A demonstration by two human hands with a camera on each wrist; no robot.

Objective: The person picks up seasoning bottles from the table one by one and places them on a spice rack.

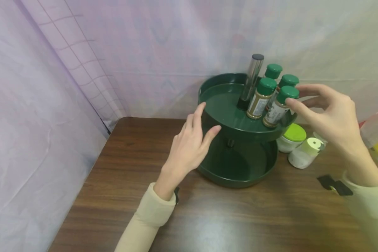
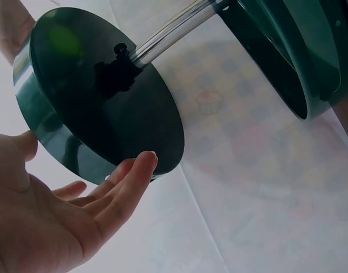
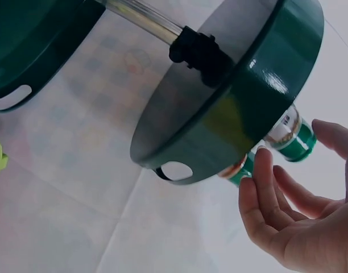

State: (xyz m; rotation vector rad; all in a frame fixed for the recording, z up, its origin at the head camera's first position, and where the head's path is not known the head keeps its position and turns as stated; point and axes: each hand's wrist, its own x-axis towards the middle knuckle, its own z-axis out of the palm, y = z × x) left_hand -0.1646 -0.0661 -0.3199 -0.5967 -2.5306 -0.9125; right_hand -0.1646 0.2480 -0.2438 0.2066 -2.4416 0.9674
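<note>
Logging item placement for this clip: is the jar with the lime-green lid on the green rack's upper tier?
No, the head view shows the jar on the wooden table, beside the rack.

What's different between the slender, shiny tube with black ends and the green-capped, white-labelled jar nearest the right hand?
The shiny tube is taller and slimmer; the white-labelled jar is shorter and wider.
The tube has a black top, the jar a green cap.
The right hand is at the jar, while neither hand is at the tube.
Both stand on the round green upper tray.
</note>
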